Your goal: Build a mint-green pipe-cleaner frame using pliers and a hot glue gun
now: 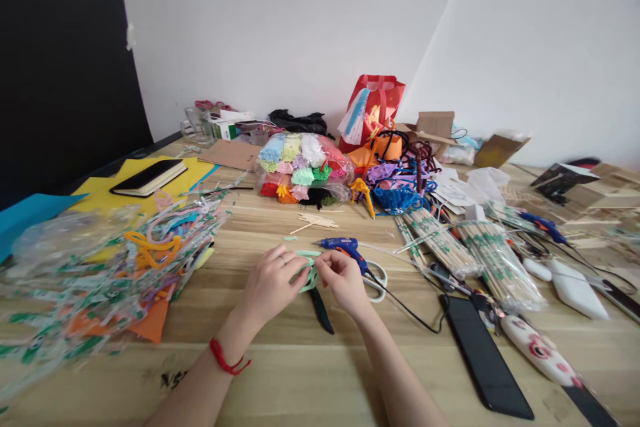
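Note:
Both hands meet over the middle of the table around a light green bent craft piece, which looks like shaped pipe cleaner. My left hand pinches its left side between thumb and fingers. My right hand has thumb and index finger pressed together at its right edge. The fingers cover part of the piece. Just behind the right hand lies a blue glue gun, its nozzle to the left. A dark blade-shaped object lies below the hands, and a white loop handle shows beside the right wrist.
Plastic wrappers and bent pipe cleaners are heaped at left. A bag of colourful bundles stands behind, near thin wooden sticks. At right lie bagged sticks, a black phone and the glue gun's cord.

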Motion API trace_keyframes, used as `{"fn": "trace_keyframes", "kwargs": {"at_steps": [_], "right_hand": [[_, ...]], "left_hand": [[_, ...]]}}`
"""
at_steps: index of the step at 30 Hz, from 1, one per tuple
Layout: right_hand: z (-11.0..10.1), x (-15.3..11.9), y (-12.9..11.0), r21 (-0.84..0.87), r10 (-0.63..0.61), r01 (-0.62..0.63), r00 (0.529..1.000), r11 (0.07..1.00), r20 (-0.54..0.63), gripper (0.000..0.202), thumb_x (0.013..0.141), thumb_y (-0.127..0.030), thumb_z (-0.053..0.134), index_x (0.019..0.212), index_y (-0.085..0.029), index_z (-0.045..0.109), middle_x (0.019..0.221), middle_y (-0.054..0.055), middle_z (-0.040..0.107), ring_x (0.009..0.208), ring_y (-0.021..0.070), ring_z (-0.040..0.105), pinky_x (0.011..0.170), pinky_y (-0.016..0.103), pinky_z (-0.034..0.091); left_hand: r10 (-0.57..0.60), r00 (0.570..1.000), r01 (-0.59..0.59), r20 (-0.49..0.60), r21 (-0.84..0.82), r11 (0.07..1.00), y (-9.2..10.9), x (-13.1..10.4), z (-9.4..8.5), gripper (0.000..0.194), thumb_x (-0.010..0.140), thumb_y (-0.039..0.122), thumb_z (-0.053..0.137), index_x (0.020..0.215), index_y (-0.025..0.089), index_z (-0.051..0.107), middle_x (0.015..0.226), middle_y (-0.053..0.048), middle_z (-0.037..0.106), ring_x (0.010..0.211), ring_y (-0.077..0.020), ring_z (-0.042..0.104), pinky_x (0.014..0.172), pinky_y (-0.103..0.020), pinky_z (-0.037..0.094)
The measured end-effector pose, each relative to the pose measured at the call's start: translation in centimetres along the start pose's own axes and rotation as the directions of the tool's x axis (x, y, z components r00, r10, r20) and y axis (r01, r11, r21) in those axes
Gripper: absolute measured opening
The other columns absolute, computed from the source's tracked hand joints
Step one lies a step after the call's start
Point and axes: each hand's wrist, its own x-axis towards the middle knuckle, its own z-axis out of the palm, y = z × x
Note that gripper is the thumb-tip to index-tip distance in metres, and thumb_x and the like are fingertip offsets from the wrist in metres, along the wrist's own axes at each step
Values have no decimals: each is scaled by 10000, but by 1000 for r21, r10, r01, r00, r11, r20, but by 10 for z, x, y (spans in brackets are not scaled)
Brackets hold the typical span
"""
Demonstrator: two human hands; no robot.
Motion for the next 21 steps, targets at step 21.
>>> {"fn": "trace_keyframes", "kwargs": {"at_steps": [21], "right_hand": [[3,-96,-96,-305,-474,505,863,807,174,150,781,-410,573,828,-350,703,701,7,664,698,208,613,617,340,493]], "left_hand": [[-265,931,233,-252,-148,961,-22,-1,13,124,826,232,529,785,203,642,768,-35,672,787,-193,604,741,-310,469]]}}
